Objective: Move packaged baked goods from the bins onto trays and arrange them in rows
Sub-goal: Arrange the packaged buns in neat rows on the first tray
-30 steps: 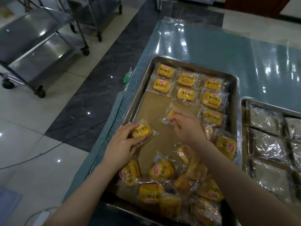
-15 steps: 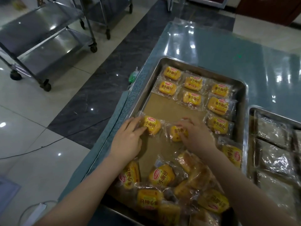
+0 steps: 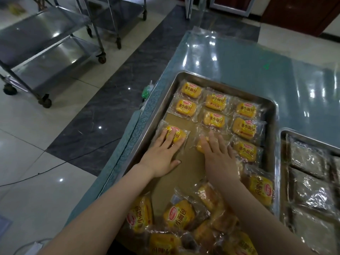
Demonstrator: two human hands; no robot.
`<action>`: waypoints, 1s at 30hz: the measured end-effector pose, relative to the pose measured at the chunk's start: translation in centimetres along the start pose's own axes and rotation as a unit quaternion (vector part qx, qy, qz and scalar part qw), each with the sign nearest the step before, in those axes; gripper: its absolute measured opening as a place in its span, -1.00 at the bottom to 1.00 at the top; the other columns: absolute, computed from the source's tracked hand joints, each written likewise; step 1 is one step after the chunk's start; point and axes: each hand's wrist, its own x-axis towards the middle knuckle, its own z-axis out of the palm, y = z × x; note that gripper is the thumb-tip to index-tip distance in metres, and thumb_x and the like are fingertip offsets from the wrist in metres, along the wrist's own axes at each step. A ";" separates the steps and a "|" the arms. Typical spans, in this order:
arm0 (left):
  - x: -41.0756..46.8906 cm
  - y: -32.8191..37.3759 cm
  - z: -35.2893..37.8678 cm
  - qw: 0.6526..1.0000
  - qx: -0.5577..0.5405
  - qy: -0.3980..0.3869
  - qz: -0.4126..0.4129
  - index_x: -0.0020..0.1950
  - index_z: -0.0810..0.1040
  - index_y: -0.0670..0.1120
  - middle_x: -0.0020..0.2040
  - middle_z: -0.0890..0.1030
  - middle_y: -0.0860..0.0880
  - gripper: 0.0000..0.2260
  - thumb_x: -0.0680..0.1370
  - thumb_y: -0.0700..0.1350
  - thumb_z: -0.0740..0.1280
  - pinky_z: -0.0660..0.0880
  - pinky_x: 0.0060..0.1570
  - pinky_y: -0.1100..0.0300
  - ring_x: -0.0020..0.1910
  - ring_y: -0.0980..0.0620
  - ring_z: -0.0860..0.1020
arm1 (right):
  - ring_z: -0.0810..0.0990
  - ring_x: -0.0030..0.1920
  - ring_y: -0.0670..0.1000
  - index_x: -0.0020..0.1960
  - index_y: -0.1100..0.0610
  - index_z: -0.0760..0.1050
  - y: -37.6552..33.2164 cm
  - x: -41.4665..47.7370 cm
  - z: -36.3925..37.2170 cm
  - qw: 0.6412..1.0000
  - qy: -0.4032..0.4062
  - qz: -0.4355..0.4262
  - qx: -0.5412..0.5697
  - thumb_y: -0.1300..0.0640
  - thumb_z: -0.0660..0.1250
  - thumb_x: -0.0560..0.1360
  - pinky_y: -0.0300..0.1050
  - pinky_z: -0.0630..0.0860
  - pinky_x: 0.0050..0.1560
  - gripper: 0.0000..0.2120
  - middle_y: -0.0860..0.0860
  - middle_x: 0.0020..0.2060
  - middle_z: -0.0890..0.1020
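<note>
**Both hands flat on buns in the tray's third row**

The left fingers (image 3: 171, 138) lay straight and slightly spread on the left bun (image 3: 177, 133), a yellow packaged roll close to the left edge of the steel tray (image 3: 276, 153). The left hand (image 3: 161, 155) gripped nothing, and its thumb was stretched out over the brown paper liner (image 3: 184, 175). The right fingers (image 3: 211, 139) were straight too, laid over the middle bun (image 3: 200, 146). Only a yellow sliver of that bun showed at the left side of the right hand (image 3: 219, 159), which curled round nothing.

Beyond the fingertips, toward the tray's far edge, six arranged buns (image 3: 214, 119) sat in two rows of three, labels up. A third-row bun (image 3: 245, 150) lay just beside the right hand, near the tray's right edge, and one more bun (image 3: 261, 190) lay nearer along that edge.

At the tray's near edge a loose heap of buns (image 3: 179, 214) lay at all angles between the forearms, some overlapping.

The tray rested on a glossy teal counter (image 3: 239, 57). Just beside it on the right stood a second tray (image 3: 294, 130) holding clear-wrapped packets (image 3: 309, 159) — their contents too dim to tell. Off the counter's left edge, steel trolleys (image 3: 46, 43) stood on the tiled floor, and a dark cable (image 3: 73, 157) ran across it.
</note>
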 end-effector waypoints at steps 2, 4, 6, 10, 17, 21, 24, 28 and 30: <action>0.7 -0.1 0.1 1.000 -0.003 -0.010 0.000 0.48 -0.35 0.19 0.46 -0.45 0.02 -0.27 0.56 0.22 0.15 -0.23 0.42 -0.06 0.43 -0.07 -0.44 | -0.30 0.50 0.15 0.53 -0.05 -0.30 -0.3 0.0 0.4 0.999 -0.022 -0.042 -0.021 0.05 0.12 0.58 0.18 -0.21 0.48 -0.29 0.00 0.53 -0.24; 1.1 -0.2 0.5 1.000 -0.006 -0.014 -0.001 0.46 -0.39 0.20 0.45 -0.49 0.03 -0.24 0.55 0.23 0.16 -0.26 0.37 -0.05 0.41 -0.06 -0.48 | -0.34 0.49 0.17 0.52 -0.05 -0.32 -0.4 0.0 0.9 0.997 -0.034 -0.065 -0.029 0.01 0.05 0.60 0.16 -0.22 0.48 -0.33 0.01 0.53 -0.27; 1.4 -0.2 0.7 1.000 -0.009 -0.014 0.000 0.44 -0.41 0.20 0.44 -0.51 0.02 -0.22 0.54 0.24 0.16 -0.28 0.35 -0.02 0.40 -0.06 -0.49 | -0.35 0.48 0.22 0.52 -0.05 -0.33 -0.3 0.2 1.3 0.997 -0.043 -0.059 -0.029 -0.07 0.04 0.61 0.17 -0.23 0.47 -0.33 0.02 0.52 -0.29; 2.1 0.0 -0.1 1.000 -0.022 -0.016 0.001 0.46 -0.39 0.20 0.44 -0.49 0.02 -0.19 0.53 0.21 0.22 -0.29 0.35 0.01 0.40 -0.03 -0.49 | -0.34 0.46 0.33 0.53 -0.04 -0.32 -0.9 0.7 1.0 0.997 -0.060 -0.038 -0.041 -0.21 0.04 0.58 0.24 -0.20 0.44 -0.28 0.07 0.52 -0.31; -1.3 1.2 0.5 0.993 -0.103 0.063 0.002 0.51 -0.22 0.21 0.51 -0.27 0.12 -0.26 0.54 0.13 0.25 -0.18 0.42 0.10 0.47 0.12 -0.31 | -0.32 0.48 0.25 0.53 -0.06 -0.08 3.0 -1.0 -0.7 0.998 0.008 0.066 0.005 -0.33 -0.24 0.49 0.28 -0.20 0.45 -0.32 0.02 0.53 -0.22; -4.0 1.6 1.2 0.981 -0.188 0.049 -0.014 0.51 -0.07 0.25 0.50 -0.13 0.23 -0.36 0.55 0.12 0.23 -0.10 0.38 0.16 0.48 0.21 -0.20 | -0.13 0.50 0.31 0.54 -0.11 -0.07 7.2 -1.5 -0.8 0.977 -0.106 0.171 0.072 -0.40 -0.16 0.49 0.31 -0.03 0.44 -0.30 0.01 0.55 -0.12; -5.8 1.7 1.2 0.973 -0.224 0.046 -0.023 0.47 0.01 0.29 0.49 -0.02 0.27 -0.43 0.56 0.09 0.23 -0.03 0.35 0.18 0.45 0.28 -0.12 | -0.08 0.52 0.19 0.54 -0.12 -0.13 7.2 -2.5 -0.2 0.981 -0.066 0.154 0.096 -0.41 -0.14 0.48 0.24 -0.01 0.44 -0.29 -0.01 0.55 -0.09; -8.2 1.8 0.9 0.973 -0.227 0.028 -0.028 0.47 0.10 0.25 0.49 0.10 0.22 -0.48 0.57 0.08 0.23 0.02 0.37 0.18 0.44 0.28 -0.03 | -0.02 0.53 0.04 0.51 -0.15 -0.04 6.5 -5.0 0.3 0.993 -0.003 0.092 0.067 -0.42 -0.11 0.46 0.19 -0.11 0.44 -0.30 -0.09 0.53 0.09; -9.7 1.8 0.7 0.973 -0.228 0.004 -0.028 0.49 0.13 0.22 0.50 0.13 0.17 -0.50 0.58 0.07 0.22 0.03 0.38 0.18 0.45 0.25 0.01 | 0.02 0.52 0.02 0.51 -0.19 -0.09 6.1 -6.5 0.5 0.995 -0.034 0.075 0.051 -0.39 -0.01 0.47 0.21 -0.12 0.45 -0.31 -0.13 0.53 0.10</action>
